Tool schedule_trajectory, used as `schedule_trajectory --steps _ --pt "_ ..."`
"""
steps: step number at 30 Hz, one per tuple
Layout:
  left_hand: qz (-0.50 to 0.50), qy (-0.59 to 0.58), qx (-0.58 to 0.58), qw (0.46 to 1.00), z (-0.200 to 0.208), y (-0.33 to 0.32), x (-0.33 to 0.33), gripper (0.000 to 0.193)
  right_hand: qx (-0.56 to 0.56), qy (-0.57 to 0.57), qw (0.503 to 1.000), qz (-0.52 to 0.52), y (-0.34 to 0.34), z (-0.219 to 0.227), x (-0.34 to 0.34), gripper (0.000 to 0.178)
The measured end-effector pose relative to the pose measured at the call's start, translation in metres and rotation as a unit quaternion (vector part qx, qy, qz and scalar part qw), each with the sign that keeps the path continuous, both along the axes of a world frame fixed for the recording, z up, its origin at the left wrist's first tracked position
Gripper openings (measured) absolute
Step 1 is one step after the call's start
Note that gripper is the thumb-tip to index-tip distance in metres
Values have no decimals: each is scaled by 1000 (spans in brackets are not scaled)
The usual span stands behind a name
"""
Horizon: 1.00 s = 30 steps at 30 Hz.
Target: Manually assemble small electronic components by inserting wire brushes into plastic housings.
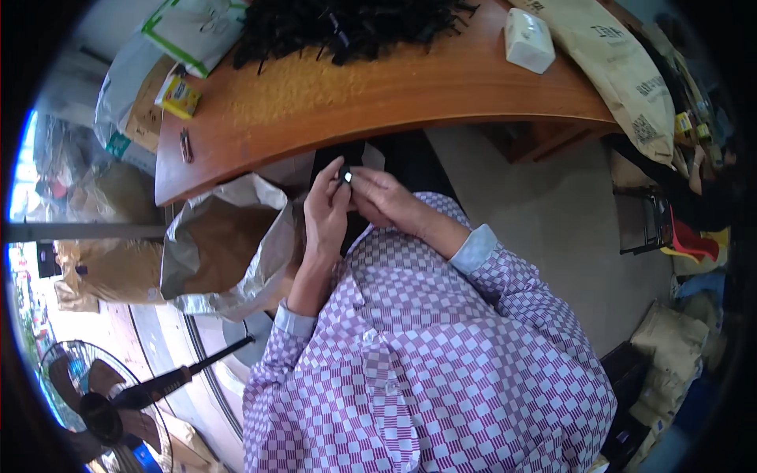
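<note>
Close together over my lap, just in front of the table edge, both hands are closed at one small black piece [345,173] with a bright, shiny spot. My left hand [322,211] pinches it between thumb and fingertips. From the other side, my right hand [386,197] grips it with curled fingers. Its exact kind is too small to make out, and the fingers cover most of it. A heap of black pieces [347,30] with thin stems lies at the far side of the brown table [410,98].
Yellowish crumbs [292,91] cover part of the tabletop. A red tool [186,147] and a yellow box [180,96] lie at left, a white tissue pack [529,41] and a paper sack [623,71] at right. An open sack [229,244] stands beside my left arm; a fan [102,414] is lower left.
</note>
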<state>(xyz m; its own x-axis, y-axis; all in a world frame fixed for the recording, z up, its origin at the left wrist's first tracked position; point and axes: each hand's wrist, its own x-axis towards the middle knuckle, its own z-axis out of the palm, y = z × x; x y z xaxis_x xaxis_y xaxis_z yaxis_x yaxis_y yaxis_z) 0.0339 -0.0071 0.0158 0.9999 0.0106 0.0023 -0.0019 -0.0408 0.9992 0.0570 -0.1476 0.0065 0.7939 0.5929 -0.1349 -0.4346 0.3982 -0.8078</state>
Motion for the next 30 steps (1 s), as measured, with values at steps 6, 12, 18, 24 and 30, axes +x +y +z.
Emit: schedule_trajectory --steps 6,12,18,24,30 --pt "15 49 -127 991 11 -2 -2 38 -19 -29 999 -1 -2 10 -2 33" --pt "6 21 -127 992 0 1 0 38 -54 -9 998 -8 3 8 0 32" --pt "33 -5 -64 997 -4 5 3 37 -63 27 997 -25 13 16 3 30" --pt "86 -71 158 981 23 2 6 37 -113 2 993 -41 24 16 9 28" --pt "87 -77 223 968 25 21 3 42 -143 -41 989 -11 35 24 14 33"
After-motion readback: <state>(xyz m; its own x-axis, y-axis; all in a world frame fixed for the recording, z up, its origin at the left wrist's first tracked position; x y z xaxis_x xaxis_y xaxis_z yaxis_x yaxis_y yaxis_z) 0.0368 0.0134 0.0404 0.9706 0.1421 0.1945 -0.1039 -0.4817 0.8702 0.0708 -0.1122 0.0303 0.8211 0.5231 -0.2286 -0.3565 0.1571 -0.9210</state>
